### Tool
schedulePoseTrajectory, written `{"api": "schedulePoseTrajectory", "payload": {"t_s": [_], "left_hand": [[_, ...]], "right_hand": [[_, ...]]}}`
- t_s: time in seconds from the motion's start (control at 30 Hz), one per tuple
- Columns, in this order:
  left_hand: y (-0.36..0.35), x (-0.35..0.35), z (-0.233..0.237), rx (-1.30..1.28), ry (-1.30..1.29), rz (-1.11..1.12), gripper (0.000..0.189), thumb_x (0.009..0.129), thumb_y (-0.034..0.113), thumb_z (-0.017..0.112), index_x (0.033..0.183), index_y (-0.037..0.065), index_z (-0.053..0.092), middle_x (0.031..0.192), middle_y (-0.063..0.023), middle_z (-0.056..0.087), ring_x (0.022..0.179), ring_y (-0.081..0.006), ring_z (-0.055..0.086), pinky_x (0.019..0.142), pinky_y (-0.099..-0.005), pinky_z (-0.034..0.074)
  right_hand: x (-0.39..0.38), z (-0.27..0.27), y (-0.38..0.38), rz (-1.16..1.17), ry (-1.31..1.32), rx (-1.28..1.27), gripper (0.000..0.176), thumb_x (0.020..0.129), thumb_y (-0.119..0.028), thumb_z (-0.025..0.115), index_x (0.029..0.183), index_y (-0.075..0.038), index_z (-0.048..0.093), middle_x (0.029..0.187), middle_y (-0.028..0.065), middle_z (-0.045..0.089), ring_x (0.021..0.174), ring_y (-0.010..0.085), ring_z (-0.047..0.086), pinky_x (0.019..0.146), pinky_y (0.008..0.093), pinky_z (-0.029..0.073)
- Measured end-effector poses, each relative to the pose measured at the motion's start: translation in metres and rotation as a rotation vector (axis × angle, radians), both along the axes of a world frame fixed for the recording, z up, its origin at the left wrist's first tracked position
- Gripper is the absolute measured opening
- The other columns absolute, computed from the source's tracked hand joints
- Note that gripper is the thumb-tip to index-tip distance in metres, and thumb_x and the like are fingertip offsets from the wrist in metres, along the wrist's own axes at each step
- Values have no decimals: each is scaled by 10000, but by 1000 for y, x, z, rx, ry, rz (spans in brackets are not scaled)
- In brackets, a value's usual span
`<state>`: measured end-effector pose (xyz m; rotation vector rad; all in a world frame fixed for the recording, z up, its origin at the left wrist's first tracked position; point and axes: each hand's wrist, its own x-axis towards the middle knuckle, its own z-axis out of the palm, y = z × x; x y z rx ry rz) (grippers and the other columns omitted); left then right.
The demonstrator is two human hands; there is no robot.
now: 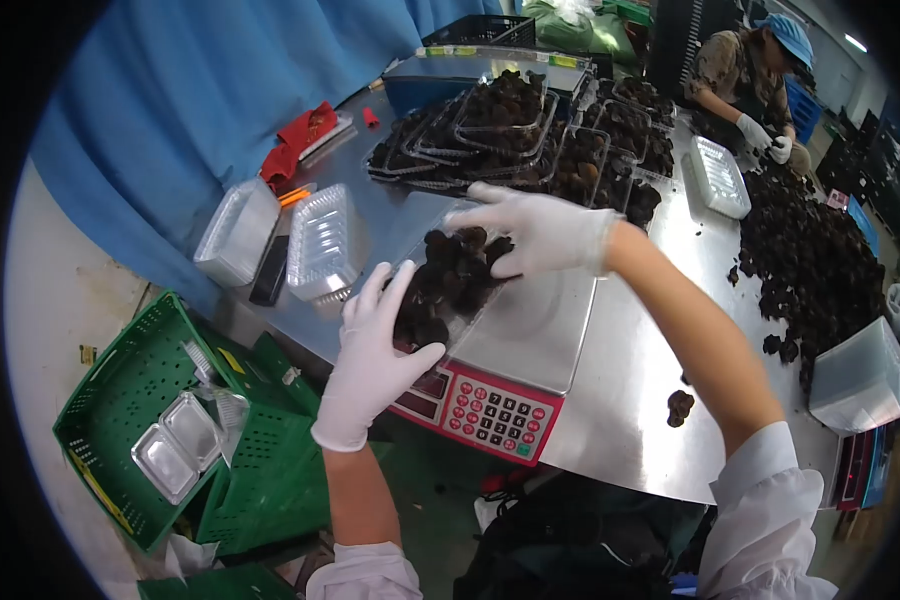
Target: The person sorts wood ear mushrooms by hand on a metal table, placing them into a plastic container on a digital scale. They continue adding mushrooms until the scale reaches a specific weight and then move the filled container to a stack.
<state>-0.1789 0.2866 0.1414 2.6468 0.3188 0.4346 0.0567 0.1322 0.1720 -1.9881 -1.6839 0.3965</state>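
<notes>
A clear plastic tray (422, 258) filled with dark dried mushrooms (448, 280) rests tilted above the pan of a digital scale (515, 340) with a red keypad. My left hand (375, 350), in a white glove, grips the tray's near end. My right hand (535, 230), also gloved, lies over the tray's far end, fingers on the mushrooms.
Filled trays (510, 125) are stacked at the back of the steel table (620, 400). Empty tray stacks (322, 242) stand left. A heap of loose mushrooms (810, 265) lies right, with a white tub (860, 380). Another person (750, 80) works at the far end. Green crates (170, 440) sit below left.
</notes>
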Motion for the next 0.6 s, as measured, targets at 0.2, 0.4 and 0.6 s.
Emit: {"api": "schedulePoseTrajectory", "payload": {"t_s": [0.2,0.4,0.6], "left_hand": [[-7,-24,-1,-220,-311,90,732,756,107,747,1443,89,492,1488,-168,438,1348,-342,424,1113,-411,356],[16,-29,-61,-220,-486,400,442,987,122,528,1422,45,504,1427,-116,517,1295,-221,484,1070,-345,359],[-4,-19,-63,-762,-461,356,469,956,-45,459,1421,2,490,1184,-80,621,794,-61,474,769,-215,440]], "right_hand": [[-15,-11,-132,-368,117,55,456,922,-117,612,1373,-64,562,1358,120,572,956,189,636,900,309,520],[-76,-125,-273,-792,-45,-189,759,803,-516,749,1401,-98,540,1383,250,521,1222,457,487,1034,502,440],[-117,-159,-278,-837,-184,-107,295,864,-252,711,1105,-96,644,1130,159,602,1004,330,609,872,424,513]]}}
